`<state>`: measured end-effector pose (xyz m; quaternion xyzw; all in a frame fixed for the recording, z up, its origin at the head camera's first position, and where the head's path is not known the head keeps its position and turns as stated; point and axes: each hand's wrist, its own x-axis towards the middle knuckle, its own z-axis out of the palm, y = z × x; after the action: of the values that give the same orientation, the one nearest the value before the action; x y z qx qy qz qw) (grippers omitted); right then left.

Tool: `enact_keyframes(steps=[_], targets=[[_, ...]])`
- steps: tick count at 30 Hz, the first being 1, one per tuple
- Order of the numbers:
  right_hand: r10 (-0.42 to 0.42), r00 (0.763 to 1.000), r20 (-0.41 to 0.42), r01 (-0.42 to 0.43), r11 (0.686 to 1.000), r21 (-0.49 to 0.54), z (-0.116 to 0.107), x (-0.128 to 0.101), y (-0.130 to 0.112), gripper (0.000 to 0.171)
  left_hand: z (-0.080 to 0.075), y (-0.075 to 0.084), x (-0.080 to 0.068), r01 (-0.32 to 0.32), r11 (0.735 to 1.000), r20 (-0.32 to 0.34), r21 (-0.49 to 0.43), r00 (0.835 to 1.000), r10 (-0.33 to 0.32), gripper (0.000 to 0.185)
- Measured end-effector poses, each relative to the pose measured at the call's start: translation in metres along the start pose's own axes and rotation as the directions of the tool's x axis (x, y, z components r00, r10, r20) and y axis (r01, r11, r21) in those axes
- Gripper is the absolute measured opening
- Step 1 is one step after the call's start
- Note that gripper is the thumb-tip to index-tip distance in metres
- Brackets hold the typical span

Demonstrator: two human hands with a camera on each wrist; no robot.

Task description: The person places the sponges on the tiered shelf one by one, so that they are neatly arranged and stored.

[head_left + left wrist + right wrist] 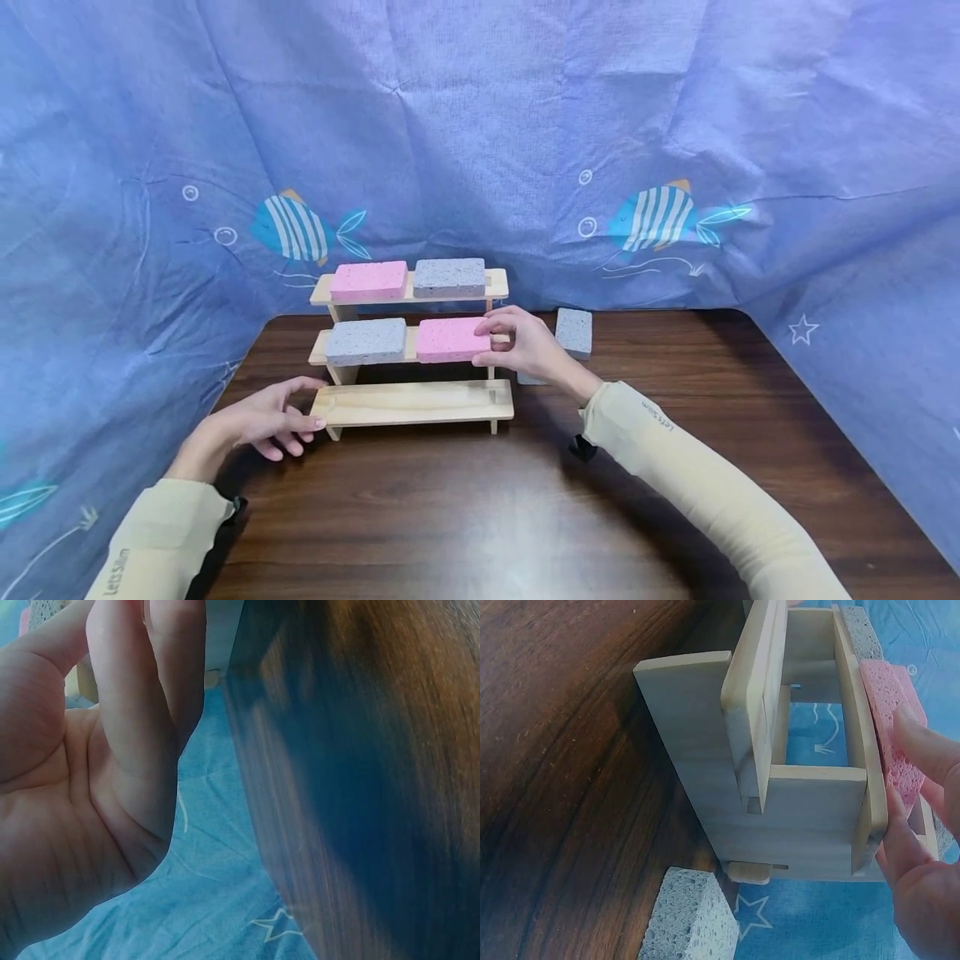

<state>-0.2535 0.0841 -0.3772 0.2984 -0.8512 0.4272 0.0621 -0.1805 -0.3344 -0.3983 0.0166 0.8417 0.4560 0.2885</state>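
Note:
A three-tier wooden shelf (412, 402) stands at mid-table; its bottom tier is bare. The top tier carries a pink sponge (367, 281) and a grey sponge (450, 277). On the middle tier lie a grey sponge (366, 341) and a second pink sponge (448, 339). My right hand (491, 337) pinches that pink sponge's right end, fingers on top and thumb below. The right wrist view shows the shelf (705, 750) from its side, with my fingers (930, 757) on the pink sponge (885, 697). My left hand (303, 408) is relaxed, its fingertips touching the bottom tier's left end.
One more grey sponge (573, 332) stands on the dark wooden table (480, 517) just right of the shelf, behind my right hand; it also shows as the grey sponge (690, 915) in the right wrist view. Blue fish-print cloth (675, 167) walls in the table.

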Motion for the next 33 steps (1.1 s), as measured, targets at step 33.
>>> enact_keyframes(steps=[33], targets=[[0.068, 0.996, -0.050, -0.060, 0.987, 0.147, -0.090, -0.013, -0.010, 0.052, -0.001, 0.001, 0.001, 0.001, 1.000, 0.004, 0.003, 1.000, -0.001, 0.081]])
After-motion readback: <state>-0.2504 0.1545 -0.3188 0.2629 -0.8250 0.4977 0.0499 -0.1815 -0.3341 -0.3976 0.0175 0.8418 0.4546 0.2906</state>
